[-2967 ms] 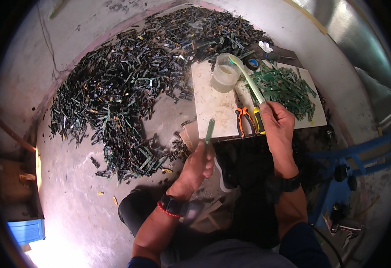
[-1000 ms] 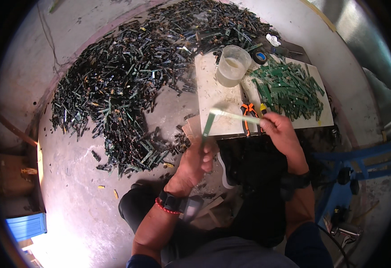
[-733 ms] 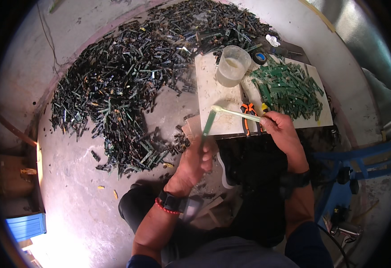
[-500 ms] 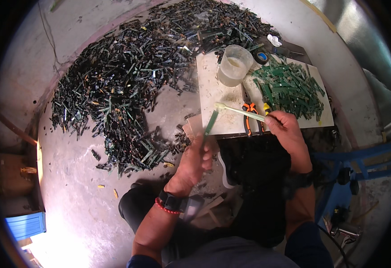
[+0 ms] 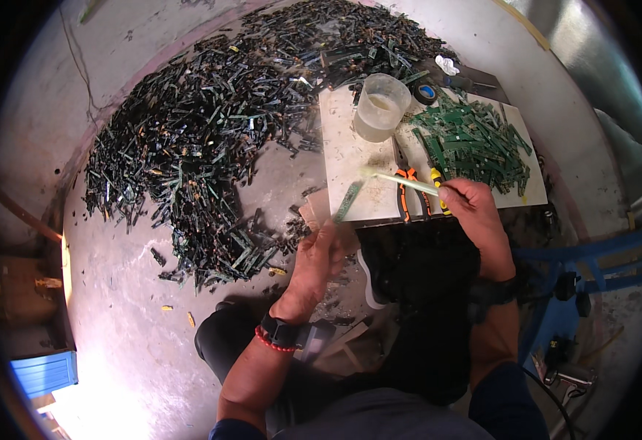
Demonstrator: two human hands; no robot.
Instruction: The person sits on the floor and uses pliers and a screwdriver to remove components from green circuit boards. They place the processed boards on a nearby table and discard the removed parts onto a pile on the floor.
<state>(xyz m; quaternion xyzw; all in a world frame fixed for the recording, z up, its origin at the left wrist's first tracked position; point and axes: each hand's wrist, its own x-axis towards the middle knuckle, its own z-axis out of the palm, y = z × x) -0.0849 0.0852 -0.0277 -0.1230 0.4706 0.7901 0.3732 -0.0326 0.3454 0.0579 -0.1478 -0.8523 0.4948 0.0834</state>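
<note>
My left hand (image 5: 315,260) pinches the lower end of a narrow green circuit board strip (image 5: 349,201), which tilts up over the left edge of the white board (image 5: 344,139). In my right hand (image 5: 475,209) is a pale toothbrush (image 5: 407,182), gripped by its handle and pointing left. Its bristle head is smeared by motion, close to the strip's upper end; whether they touch I cannot tell. Under the brush lie orange-and-black pliers (image 5: 405,196) and a yellow-and-black tool (image 5: 438,187), partly hidden by the brush and my hand.
Beyond the pliers stands a clear plastic tub (image 5: 382,108) of cloudy liquid. Green circuit board strips (image 5: 475,147) are heaped on the board's right, near a roll of blue-black tape (image 5: 425,94). A large pile of dark strips (image 5: 189,139) covers the floor. A blue stool (image 5: 592,257) stands at right.
The toothbrush head has shifted slightly right and is now blurred. The circuit board strip has turned a little, its face looking paler. Both hands keep their hold.
</note>
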